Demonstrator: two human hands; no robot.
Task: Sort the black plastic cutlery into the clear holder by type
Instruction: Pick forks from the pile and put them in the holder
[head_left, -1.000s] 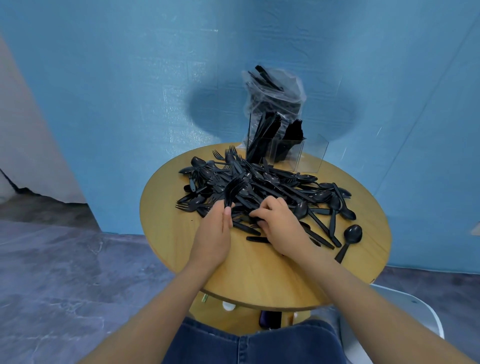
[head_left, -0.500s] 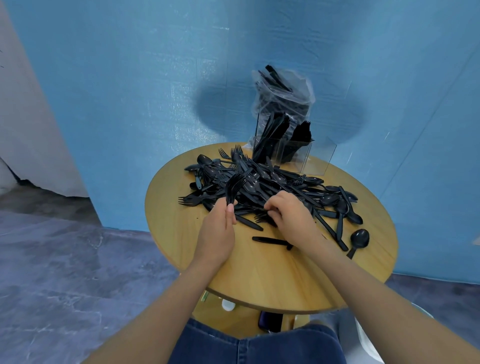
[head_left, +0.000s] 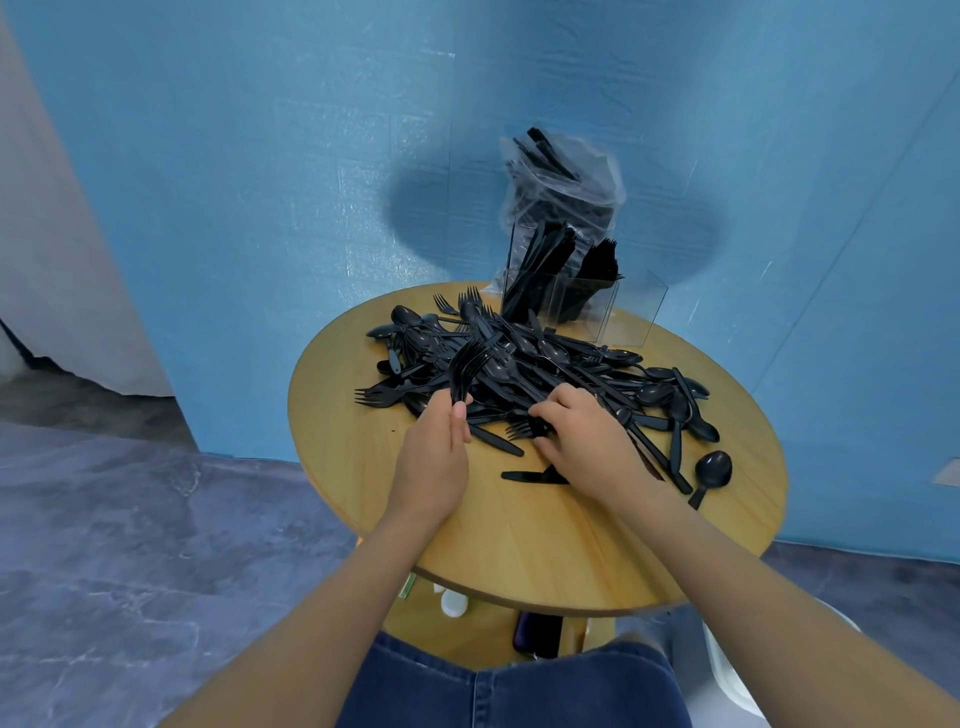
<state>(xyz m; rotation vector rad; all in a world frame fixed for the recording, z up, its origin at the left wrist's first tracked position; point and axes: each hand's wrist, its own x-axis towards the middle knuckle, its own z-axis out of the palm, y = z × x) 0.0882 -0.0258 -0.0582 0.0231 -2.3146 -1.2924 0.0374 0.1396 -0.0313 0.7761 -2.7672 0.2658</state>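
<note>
- Left hand (head_left: 434, 457): grips a bunch of forks (head_left: 466, 366), tines up.
- Right hand (head_left: 582, 441): fingers curled, pinching a fork (head_left: 522, 429) at the pile's near edge.
- Cutlery pile (head_left: 545, 369): covers the table (head_left: 519, 545) centre, largely unsorted.
- Clear holder (head_left: 582, 301): at 12 o'clock; two compartments hold cutlery, the right-hand one looks empty.

This looks like a makeshift recording corner in an ordinary room rather than a kitchen or shop. A blue textured backdrop (head_left: 260, 208) covers the far wall, with a pale curtain (head_left: 52, 234) hanging at the left. The floor (head_left: 104, 519) is grey, marbled stone or vinyl. One small round wooden table (head_left: 519, 545) stands alone, and a white seat (head_left: 727, 670) edge shows near right.
</note>
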